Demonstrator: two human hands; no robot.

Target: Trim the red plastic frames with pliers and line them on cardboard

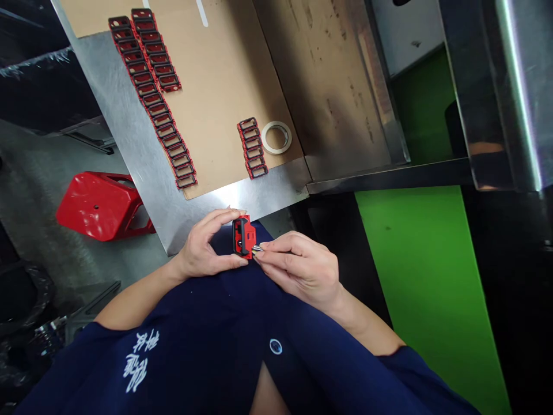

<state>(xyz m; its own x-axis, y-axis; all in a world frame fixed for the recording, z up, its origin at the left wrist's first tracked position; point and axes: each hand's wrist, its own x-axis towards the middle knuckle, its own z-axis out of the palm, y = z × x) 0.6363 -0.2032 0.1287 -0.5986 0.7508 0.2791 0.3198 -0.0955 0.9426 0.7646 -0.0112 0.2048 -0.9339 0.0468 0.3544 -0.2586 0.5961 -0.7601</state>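
My left hand (205, 245) pinches a small red and black plastic part (243, 236) between thumb and fingers, held just below the metal table's front edge. My right hand (298, 265) is closed on a thin metal tool (257, 249) whose tip touches the part's lower right side. Both hands hover over my lap in dark blue clothing.
On the brown cardboard sheet (216, 86) lie long rows of red and black frames (151, 92), a short row (253, 147) and a roll of tape (276, 137). A red stool (101, 204) stands at left on the floor. A green panel (427, 276) is at right.
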